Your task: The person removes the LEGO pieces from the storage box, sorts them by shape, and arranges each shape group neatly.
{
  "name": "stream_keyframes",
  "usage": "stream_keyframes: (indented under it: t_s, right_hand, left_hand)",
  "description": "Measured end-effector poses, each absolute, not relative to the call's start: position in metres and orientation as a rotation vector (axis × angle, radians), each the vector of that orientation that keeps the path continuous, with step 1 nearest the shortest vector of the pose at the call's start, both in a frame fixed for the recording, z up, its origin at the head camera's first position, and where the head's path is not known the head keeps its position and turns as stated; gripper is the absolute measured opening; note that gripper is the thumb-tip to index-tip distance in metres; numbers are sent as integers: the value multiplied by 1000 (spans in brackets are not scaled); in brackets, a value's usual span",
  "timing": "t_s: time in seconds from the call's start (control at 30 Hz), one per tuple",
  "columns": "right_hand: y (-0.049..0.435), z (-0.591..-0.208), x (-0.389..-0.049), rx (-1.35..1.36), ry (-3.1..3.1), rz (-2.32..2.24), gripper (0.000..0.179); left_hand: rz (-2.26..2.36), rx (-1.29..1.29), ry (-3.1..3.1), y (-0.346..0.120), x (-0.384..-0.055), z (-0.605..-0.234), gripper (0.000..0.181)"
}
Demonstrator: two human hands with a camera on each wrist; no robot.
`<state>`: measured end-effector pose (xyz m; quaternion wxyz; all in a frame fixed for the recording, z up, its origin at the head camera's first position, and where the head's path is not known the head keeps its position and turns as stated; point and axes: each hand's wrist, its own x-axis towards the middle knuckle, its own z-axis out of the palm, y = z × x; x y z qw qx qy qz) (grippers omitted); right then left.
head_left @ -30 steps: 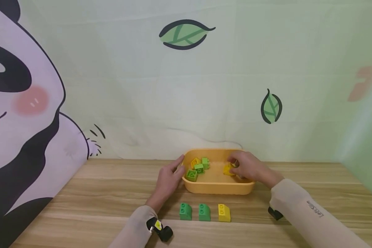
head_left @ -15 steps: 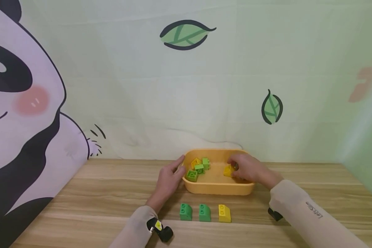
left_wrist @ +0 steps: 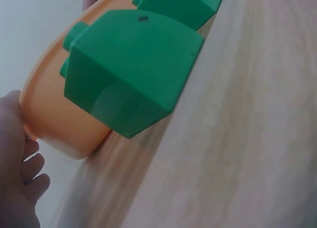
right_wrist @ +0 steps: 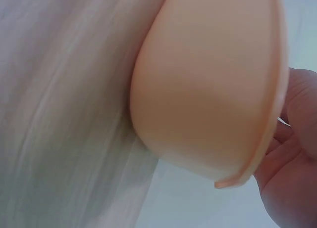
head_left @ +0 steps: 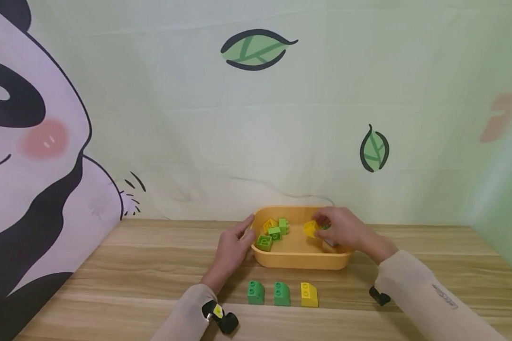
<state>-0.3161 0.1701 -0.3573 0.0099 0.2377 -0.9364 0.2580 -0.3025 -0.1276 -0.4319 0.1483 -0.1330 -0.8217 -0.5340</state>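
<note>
In the head view my right hand (head_left: 343, 229) reaches over the right end of an orange plastic tray (head_left: 300, 260). Thumb and fingertips pinch a yellow building block (head_left: 311, 228) above the tray's floor. My left hand (head_left: 234, 244) holds the tray's left end by the rim; in the left wrist view its fingers (left_wrist: 34, 166) curl beside the outer wall. Several light green blocks (head_left: 264, 242) and a yellow block (head_left: 269, 224) lie in the left part of the tray. The right wrist view shows the tray wall (right_wrist: 208, 89), which hides the pinched block.
In front of the tray, two dark green blocks (head_left: 256, 292) and a yellow block (head_left: 309, 294) stand in a row on the wooden table (head_left: 153, 265). Behind it hangs a cloth (head_left: 187, 142) printed with a panda and leaves. Pieces under my right hand are partly hidden.
My right hand has lifted the yellow block a little off the tray's floor and moved it slightly left. The left hand and the row of blocks stay in place.
</note>
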Motion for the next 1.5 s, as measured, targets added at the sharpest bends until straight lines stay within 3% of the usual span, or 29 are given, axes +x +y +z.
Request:
stream_keyframes:
  t_s: [0.4,1.5]
  right_hand:
    - [180,-358,-292,781,-2745,1017,33]
    - [198,-358,-245,814,-2522,1065,31]
  left_hand:
    - [-1537,-381,-2364,-126,-301,-433,48]
    - [-1515,-364,-2371,-128,-302,-432,49]
